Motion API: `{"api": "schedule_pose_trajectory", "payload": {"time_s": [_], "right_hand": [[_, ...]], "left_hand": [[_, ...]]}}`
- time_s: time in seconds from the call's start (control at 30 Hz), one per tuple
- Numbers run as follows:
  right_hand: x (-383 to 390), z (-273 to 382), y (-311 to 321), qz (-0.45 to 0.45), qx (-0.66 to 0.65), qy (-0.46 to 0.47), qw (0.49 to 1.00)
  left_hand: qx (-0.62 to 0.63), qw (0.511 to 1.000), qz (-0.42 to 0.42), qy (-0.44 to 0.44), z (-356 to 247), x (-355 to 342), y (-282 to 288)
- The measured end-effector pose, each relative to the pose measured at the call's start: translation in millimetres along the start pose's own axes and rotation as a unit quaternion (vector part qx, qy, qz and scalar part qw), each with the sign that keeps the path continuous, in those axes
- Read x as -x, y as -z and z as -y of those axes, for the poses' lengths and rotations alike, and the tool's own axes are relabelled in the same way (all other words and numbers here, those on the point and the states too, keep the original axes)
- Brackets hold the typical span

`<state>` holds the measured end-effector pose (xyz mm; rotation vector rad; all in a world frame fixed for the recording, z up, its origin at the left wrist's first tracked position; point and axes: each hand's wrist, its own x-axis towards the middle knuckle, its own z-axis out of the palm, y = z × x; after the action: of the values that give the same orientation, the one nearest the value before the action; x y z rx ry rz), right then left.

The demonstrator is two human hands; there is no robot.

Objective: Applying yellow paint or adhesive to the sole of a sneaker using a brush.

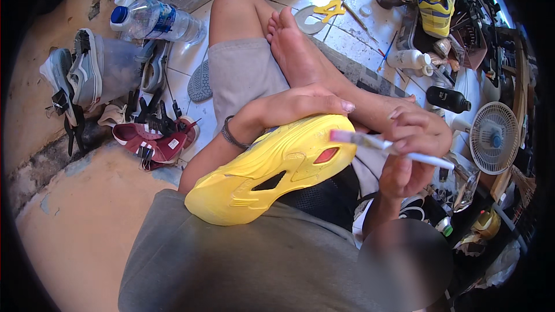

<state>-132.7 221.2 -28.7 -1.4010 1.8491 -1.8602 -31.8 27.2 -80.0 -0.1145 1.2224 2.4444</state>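
A yellow shoe (234, 179) lies across my lap with its sole turned up toward me. The sole has a dark cutout in its middle and a small red patch (326, 155) near the right end. My left hand (309, 105) is closed around the shoe's far side, its thumb on the edge of the sole; the other fingers are hidden. Between the fingers of my right hand (407, 147) is a thin brush (373, 141) with a white handle and pinkish-red bristles. Its tip overlaps the right end of the sole, but I cannot tell whether it touches.
Grey sneakers (87, 75), a maroon shoe (153, 141) with black clamps and a water bottle (159, 20) stand at left. White bottles (407, 59), a black bottle (448, 99), a yellow sneaker (436, 11) and a fan (494, 137) crowd the right. A yellow cutter (329, 10) lies ahead.
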Motion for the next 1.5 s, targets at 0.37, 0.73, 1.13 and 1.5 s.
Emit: {"api": "schedule_pose_trajectory", "payload": {"time_s": [0.37,0.73,1.13,1.5], "right_hand": [[-10.9,12.7,2.5,0.038,0.052,0.042,0.997],[-13.5,27.1,-5.2,0.120,0.081,0.045,0.988],[-5.3,26.5,-1.7,0.062,0.091,0.011,0.994],[-4.5,33.4,2.8,-0.017,0.081,-0.049,0.995]], "left_hand": [[0.023,0.998,-0.054,0.016,-10.2,10.7,-7.6],[0.064,0.997,-0.036,0.007,-14.6,9.5,-9.6],[-0.142,0.988,-0.058,-0.006,-22.4,7.3,-15.6],[-0.202,0.975,-0.091,0.015,-24.6,9.6,-15.1]]}}
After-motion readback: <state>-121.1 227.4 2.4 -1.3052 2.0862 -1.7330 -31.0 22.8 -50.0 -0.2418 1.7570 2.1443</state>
